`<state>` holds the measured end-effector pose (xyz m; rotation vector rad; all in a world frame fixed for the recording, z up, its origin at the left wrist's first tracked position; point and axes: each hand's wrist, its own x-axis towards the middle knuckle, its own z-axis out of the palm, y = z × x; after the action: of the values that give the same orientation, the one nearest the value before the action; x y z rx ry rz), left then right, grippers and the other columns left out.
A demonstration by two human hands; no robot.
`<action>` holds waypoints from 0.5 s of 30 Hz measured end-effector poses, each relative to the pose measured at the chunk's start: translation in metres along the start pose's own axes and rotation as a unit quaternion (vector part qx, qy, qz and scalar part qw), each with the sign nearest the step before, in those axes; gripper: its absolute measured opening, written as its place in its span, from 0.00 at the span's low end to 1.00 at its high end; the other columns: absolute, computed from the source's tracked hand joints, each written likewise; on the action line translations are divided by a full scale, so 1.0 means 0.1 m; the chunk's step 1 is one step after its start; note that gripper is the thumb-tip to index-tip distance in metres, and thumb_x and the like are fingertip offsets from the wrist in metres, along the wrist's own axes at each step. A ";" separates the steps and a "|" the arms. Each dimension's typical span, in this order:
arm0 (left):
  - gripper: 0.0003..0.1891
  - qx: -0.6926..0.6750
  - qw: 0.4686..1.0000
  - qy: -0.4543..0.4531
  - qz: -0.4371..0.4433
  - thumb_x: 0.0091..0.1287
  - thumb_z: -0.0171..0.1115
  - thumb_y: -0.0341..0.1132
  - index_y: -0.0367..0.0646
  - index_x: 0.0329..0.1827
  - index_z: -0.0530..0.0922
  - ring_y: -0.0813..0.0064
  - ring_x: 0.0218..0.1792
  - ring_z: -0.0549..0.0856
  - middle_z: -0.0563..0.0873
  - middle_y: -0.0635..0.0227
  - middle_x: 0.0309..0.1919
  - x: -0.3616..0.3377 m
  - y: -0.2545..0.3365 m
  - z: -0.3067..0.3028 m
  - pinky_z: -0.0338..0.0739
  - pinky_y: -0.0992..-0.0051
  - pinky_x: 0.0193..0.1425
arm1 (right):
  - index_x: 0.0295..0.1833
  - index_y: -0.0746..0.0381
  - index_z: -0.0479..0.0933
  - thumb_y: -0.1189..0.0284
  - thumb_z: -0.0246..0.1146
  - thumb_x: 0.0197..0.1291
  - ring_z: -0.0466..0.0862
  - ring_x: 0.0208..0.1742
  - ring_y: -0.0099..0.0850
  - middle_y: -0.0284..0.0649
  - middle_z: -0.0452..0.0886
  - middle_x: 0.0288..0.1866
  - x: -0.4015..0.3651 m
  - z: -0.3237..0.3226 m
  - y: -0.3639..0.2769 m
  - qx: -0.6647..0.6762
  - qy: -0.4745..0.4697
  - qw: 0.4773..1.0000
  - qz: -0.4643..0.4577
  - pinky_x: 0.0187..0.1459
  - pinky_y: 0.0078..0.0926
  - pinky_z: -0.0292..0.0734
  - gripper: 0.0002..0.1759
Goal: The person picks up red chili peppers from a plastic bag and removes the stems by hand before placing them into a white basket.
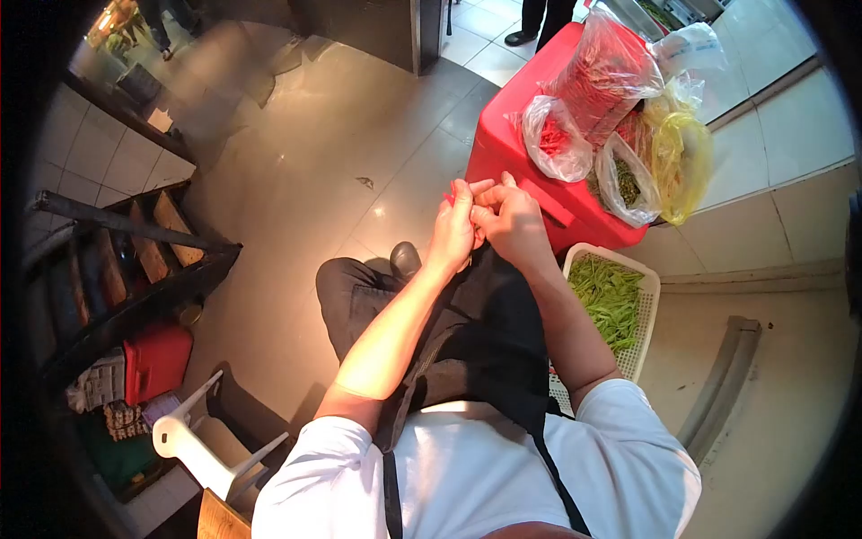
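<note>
My left hand (pixel 453 232) and my right hand (pixel 514 218) meet above my lap, fingers touching. A small red chili (pixel 449 197) shows at the fingertips of my left hand, which is closed on it. The fingers of my right hand are pinched together close beside it, and whatever they hold is hidden. Just beyond my right hand stands a red box (pixel 503 135). On it sit a small clear bag of red chilies (pixel 554 139), a large clear bag of red chilies (pixel 611 76) and a bag of green peppercorn-like bits (pixel 627 184).
A white basket (pixel 648 310) of green leaves stands right of my legs. A yellow bag (pixel 680 162) lies at the box's far side. On the left are wooden steps (pixel 148 238), a red container (pixel 157 362) and a white chair (pixel 184 431). A person's legs (pixel 543 20) show at the top.
</note>
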<state>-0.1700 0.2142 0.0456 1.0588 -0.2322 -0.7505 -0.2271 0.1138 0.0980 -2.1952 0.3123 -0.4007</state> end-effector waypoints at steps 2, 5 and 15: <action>0.35 0.002 0.999 0.020 0.028 0.77 0.38 0.60 0.33 0.60 0.76 0.86 0.18 0.72 0.83 0.68 0.29 0.06 -0.01 0.02 0.63 0.84 0.20 | 0.31 0.69 0.81 0.75 0.63 0.56 0.83 0.27 0.34 0.45 0.81 0.21 0.03 0.01 0.05 0.045 -0.016 0.998 0.036 0.56 0.38 0.75 0.07; 0.32 0.004 0.999 0.029 0.030 0.78 0.39 0.57 0.36 0.60 0.77 0.84 0.19 0.73 0.84 0.66 0.31 0.12 -0.04 0.05 0.64 0.81 0.20 | 0.29 0.69 0.80 0.75 0.63 0.55 0.79 0.26 0.22 0.43 0.82 0.25 0.07 0.17 0.27 0.042 0.008 0.998 0.041 0.33 0.29 0.76 0.07; 0.34 -0.272 0.957 0.006 -0.100 0.78 0.30 0.60 0.42 0.42 0.81 0.76 0.29 0.80 0.84 0.66 0.32 0.41 -0.37 -0.07 0.71 0.78 0.25 | 0.39 0.66 0.84 0.66 0.66 0.59 0.87 0.41 0.45 0.51 0.85 0.38 0.15 0.38 0.51 -0.043 0.020 0.995 0.092 0.55 0.37 0.77 0.13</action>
<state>-0.1528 0.1820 0.0031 0.5649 0.0958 -0.9217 -0.2022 0.1053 0.0379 -2.2221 0.5584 -0.3353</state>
